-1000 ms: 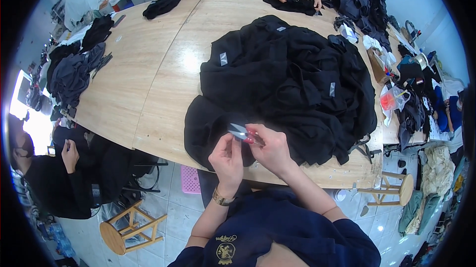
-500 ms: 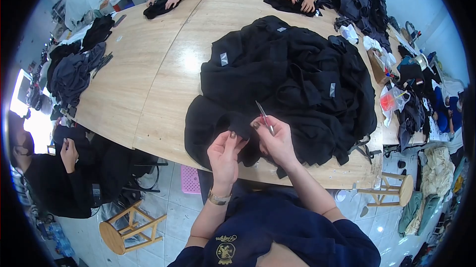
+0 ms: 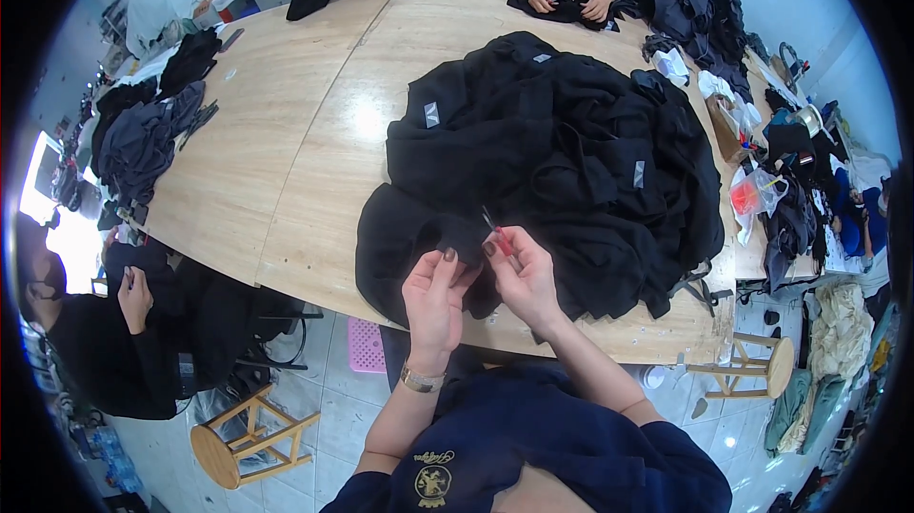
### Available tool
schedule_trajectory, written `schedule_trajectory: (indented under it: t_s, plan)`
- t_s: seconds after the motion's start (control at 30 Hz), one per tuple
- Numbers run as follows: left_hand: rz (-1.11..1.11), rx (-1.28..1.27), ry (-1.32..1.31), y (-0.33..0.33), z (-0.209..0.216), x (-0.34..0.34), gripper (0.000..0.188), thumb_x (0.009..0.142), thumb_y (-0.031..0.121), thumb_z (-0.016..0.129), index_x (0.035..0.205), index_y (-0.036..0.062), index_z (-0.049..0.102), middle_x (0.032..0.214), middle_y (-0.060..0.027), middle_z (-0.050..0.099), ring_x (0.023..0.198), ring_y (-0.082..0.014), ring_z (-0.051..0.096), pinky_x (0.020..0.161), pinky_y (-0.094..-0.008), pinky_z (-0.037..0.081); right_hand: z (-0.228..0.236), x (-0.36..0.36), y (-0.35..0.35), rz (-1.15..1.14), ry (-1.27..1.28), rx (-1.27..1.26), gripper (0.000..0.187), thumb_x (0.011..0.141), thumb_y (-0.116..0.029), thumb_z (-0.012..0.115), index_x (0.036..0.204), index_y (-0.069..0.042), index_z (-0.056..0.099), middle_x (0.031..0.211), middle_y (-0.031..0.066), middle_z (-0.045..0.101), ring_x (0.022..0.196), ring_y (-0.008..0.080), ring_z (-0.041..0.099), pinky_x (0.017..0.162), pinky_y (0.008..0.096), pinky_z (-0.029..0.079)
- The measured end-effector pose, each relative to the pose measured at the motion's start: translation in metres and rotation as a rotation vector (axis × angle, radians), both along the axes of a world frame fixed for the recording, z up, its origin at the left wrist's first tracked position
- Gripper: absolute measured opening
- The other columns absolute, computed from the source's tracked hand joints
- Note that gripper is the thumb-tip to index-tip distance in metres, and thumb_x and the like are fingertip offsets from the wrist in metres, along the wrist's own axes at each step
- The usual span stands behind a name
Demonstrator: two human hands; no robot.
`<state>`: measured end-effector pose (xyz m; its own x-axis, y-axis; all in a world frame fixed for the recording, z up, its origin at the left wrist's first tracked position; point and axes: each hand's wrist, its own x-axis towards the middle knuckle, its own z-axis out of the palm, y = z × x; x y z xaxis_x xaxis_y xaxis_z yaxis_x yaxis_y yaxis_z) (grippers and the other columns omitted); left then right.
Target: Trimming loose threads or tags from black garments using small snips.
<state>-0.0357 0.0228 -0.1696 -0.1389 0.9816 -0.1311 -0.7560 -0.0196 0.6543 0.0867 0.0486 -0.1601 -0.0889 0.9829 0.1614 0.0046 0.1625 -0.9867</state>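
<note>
My left hand pinches the edge of a black garment at the near side of the table, thumb on top. Close beside it, my right hand grips small thread snips with a red part, their slim metal tips pointing up and away over the cloth. Both sets of fingertips almost meet at the fabric. Whether a thread lies between them is too small to tell. A large heap of black garments spreads beyond my hands, with a few small grey labels showing on it.
The pale wooden table has a seam running across it. Two people work at its far edge, and a seated person at the left. Dark clothes lie on the left side. Wooden stools stand on the floor at both sides.
My right hand has turned the snips, so the blades now point more steeply away and the red part shows more. The far-left person has lifted their black cloth toward themselves.
</note>
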Motion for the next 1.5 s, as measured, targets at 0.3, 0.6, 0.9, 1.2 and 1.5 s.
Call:
schedule_trajectory:
  t_s: [0.3, 0.6, 0.9, 1.2, 1.5]
  plan:
    - [0.046, 0.008, 0.091, 0.0, -0.001, 0.002, 0.004, 0.091, 0.007, 0.054, 0.091, 0.0025, 0.056, 0.086, -0.0057, 0.062, 0.079, -0.0105, 0.06, 0.081, -0.0304, 0.052, -0.003, -0.001, 0.003, -0.02, 0.011, 0.051, 0.015, 0.088, -0.014, 0.061, 0.089, -0.002, 0.052, 0.058, -0.0044, 0.048, 0.047, 0.0023, 0.039, 0.043, 0.0213, 0.03]
    - [0.013, -0.003, 0.017, 0.001, 0.005, 0.0, 0.004, 0.09, 0.006, 0.055, 0.092, 0.0026, 0.057, 0.091, -0.006, 0.063, 0.083, -0.011, 0.06, 0.084, -0.0304, 0.05, 0.0, -0.002, -0.002, 0.006, 0.149, -0.089, 0.01, 0.09, -0.009, 0.055, 0.085, -0.002, 0.05, 0.058, -0.0055, 0.04, 0.049, 0.0012, 0.031, 0.044, 0.0202, 0.025]
    - [-0.064, -0.094, -0.186, 0.003, 0.011, -0.01, 0.009, 0.092, 0.013, 0.053, 0.092, 0.0044, 0.057, 0.088, -0.0066, 0.063, 0.085, -0.0143, 0.06, 0.092, -0.0379, 0.047, -0.003, 0.013, -0.006, -0.058, -0.275, 0.238, 0.024, 0.08, -0.019, 0.069, 0.077, -0.002, 0.053, 0.059, 0.0035, 0.048, 0.048, 0.0114, 0.043, 0.045, 0.026, 0.034]
    - [-0.056, -0.057, -0.161, 0.001, 0.009, -0.009, 0.008, 0.092, 0.012, 0.053, 0.093, 0.0044, 0.056, 0.093, -0.0093, 0.064, 0.09, -0.0168, 0.061, 0.088, -0.0352, 0.048, -0.004, 0.016, -0.002, -0.075, -0.572, 0.383, 0.028, 0.077, -0.027, 0.069, 0.072, -0.003, 0.055, 0.061, 0.0095, 0.052, 0.049, 0.0249, 0.052, 0.045, 0.0321, 0.038]
    - [-0.033, -0.02, -0.111, 0.001, 0.009, -0.006, 0.007, 0.092, 0.009, 0.052, 0.093, 0.0032, 0.056, 0.095, -0.0108, 0.065, 0.088, -0.0176, 0.062, 0.085, -0.0337, 0.049, 0.0, 0.016, 0.001, -0.075, -0.595, 0.429, 0.028, 0.076, -0.027, 0.071, 0.071, -0.004, 0.056, 0.059, 0.0087, 0.052, 0.048, 0.0235, 0.053, 0.044, 0.0306, 0.039]
